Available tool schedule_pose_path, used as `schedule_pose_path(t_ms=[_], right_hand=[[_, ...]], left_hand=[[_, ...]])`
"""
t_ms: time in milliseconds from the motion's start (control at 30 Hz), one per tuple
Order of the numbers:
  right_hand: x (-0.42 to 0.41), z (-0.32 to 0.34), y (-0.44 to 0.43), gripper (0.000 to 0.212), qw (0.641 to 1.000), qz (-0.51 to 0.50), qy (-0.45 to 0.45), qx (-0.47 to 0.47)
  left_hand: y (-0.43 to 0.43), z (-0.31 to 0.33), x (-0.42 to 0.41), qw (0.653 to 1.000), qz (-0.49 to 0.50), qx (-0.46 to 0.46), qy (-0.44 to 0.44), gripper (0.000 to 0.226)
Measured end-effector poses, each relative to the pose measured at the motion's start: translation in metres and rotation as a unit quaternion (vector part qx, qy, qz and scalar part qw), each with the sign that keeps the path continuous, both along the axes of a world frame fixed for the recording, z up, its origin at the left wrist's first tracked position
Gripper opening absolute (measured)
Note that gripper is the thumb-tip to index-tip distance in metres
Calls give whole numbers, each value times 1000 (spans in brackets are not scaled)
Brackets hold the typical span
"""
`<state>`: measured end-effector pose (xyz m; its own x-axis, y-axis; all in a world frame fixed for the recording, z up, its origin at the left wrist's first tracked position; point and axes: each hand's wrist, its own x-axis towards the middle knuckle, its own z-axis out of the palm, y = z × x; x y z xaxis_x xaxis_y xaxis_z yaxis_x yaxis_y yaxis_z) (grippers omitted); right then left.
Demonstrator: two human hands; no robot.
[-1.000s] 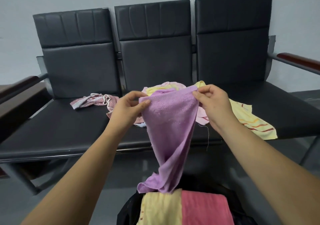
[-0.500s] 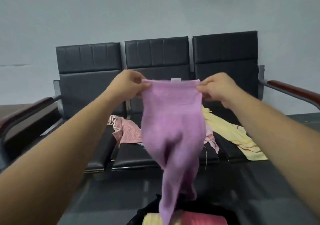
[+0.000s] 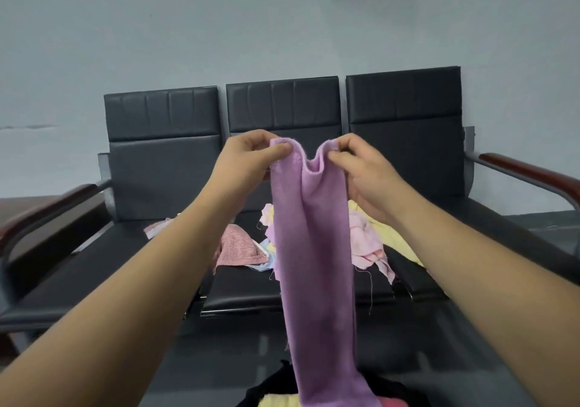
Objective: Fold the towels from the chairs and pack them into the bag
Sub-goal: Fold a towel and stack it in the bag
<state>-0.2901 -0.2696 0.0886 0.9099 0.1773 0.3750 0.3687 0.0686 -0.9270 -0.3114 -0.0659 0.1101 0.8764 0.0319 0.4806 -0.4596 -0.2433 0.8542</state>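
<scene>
A purple towel [image 3: 314,249] hangs lengthwise in front of me, held up at its top edge. My left hand [image 3: 251,155] pinches the top left corner and my right hand [image 3: 357,168] pinches the top right corner, so the edge sags in a dip between them. The towel's lower end reaches down to the black bag [image 3: 273,388] at the bottom edge, where a folded yellow towel [image 3: 279,402] and a pink one [image 3: 392,403] show. More towels lie on the black chairs [image 3: 282,284]: a dusty pink towel [image 3: 238,249], a light pink towel [image 3: 367,243] and a yellow towel [image 3: 405,249].
Three joined black chairs stand against a pale wall. Wooden armrests stick out at the left [image 3: 40,215] and right [image 3: 533,174]. A dark glossy floor [image 3: 235,353] lies between the chairs and the bag.
My hands have come closer together, so the taut top edge now sags in the middle. The towel hangs narrower and straighter, and the view has tilted up.
</scene>
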Motion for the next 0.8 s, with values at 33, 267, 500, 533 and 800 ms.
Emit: schedule_pose_path(t_ms=[33,267,500,533,800], right_hand=[[-2,-3,5,8,1000,6,5,-8],[1,-8,12,9,991,-35,90,87],[14,-5,6,17,978,-49,157,131],[16,-7,7,18,974,-47,166,146],[42,-32,-11,23,943,-122,258,171]], left_hand=[[-3,-4,1,1000,-4,1,6,16],[-1,-44,13,989,-1,-120,87,13],[18,-95,25,939,-146,-201,237,63],[16,-100,21,941,-166,-144,259,56],[9,-127,9,906,-224,-218,285,27]])
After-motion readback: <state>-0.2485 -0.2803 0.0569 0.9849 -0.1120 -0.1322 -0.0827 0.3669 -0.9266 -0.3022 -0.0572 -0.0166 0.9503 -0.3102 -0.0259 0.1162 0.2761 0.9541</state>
